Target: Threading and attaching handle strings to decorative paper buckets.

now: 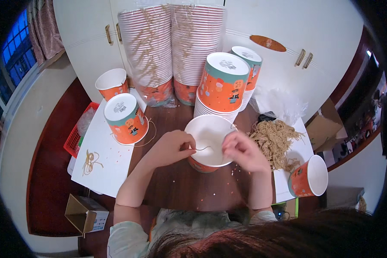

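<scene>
An orange paper bucket (202,167) with a white inside stands upright on the table in front of me. My left hand (173,148) is at its left rim, thumb and forefinger pinched on a thin tan cord (203,148) whose free end sticks out over the opening. At the right rim is my right hand (244,150), its fingers bent and smeared by motion; whether they hold anything is not clear. A short piece of cord shows at the rim just above that hand.
Upside-down bucket stacks (223,81) and tall bagged stacks (149,47) rise at the back. One upturned bucket with a cord loop (124,118) stands left. Loose cords (91,162) lie on white board; a tan cord heap (274,139) and a tipped bucket (309,177) are right.
</scene>
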`<act>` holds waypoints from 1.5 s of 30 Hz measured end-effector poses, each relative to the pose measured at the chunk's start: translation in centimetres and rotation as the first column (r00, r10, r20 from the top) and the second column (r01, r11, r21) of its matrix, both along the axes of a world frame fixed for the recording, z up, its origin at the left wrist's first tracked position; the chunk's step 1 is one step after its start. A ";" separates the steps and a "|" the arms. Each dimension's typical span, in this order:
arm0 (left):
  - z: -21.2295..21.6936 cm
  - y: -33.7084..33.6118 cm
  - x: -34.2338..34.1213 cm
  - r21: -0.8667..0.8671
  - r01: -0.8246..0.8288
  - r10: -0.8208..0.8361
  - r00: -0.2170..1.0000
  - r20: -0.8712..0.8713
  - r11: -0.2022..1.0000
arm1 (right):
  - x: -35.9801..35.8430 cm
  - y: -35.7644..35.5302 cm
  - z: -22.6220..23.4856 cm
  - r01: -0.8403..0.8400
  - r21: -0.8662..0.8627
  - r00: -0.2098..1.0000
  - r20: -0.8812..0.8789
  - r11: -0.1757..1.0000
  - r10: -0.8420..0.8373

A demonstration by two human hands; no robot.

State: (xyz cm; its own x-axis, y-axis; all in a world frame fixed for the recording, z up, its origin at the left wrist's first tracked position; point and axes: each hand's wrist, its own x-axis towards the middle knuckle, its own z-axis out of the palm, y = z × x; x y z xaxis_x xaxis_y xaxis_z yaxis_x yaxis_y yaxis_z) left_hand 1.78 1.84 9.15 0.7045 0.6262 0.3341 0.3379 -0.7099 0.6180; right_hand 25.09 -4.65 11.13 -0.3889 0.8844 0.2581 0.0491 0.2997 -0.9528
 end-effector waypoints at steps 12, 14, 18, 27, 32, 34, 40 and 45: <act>-8.0 -4.0 -2.5 -0.665 -0.054 0.401 0.833 0.381 0.745 | -8.9 -3.8 -5.0 -0.408 0.464 0.576 0.799 0.786 -0.172; -8.9 -4.6 -2.4 -0.713 -0.044 0.399 0.851 0.340 0.700 | -8.9 -3.7 -5.7 -0.411 0.457 0.511 0.832 0.789 -0.216; -8.9 -5.7 -1.4 -0.819 0.080 0.415 0.831 0.370 0.569 | -8.7 -3.4 -6.0 -0.432 0.546 0.556 0.788 0.717 -0.265; -9.0 -6.4 -1.5 -0.860 0.166 0.489 0.763 0.422 0.482 | -8.6 -3.1 -6.9 -0.407 0.610 0.619 0.731 0.680 -0.286; -8.3 -6.6 -1.1 -0.833 0.098 0.474 0.783 0.402 0.544 | -8.7 -3.2 -7.1 -0.422 0.495 0.603 0.779 0.760 -0.172; -8.3 -6.7 -1.0 -0.852 0.090 0.518 0.759 0.394 0.516 | -8.7 -3.3 -6.1 -0.457 0.447 0.581 0.804 0.769 -0.122; -8.2 -6.0 -0.5 -0.895 0.150 0.596 0.699 0.396 0.419 | -8.6 -3.6 -5.1 -0.504 0.454 0.611 0.789 0.735 -0.068; -8.0 -5.2 -0.3 -0.859 0.203 0.553 0.691 0.465 0.469 | -8.7 -3.6 -5.0 -0.538 0.438 0.611 0.791 0.721 -0.024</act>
State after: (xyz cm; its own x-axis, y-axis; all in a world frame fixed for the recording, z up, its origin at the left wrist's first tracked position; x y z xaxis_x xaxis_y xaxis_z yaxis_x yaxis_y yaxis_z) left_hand 1.52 -3.38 1.11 0.3825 0.9133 -0.1396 -0.3392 0.2793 0.8983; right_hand 16.40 -8.30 6.15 -0.8631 0.4680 0.1897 0.4222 0.8749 -0.2373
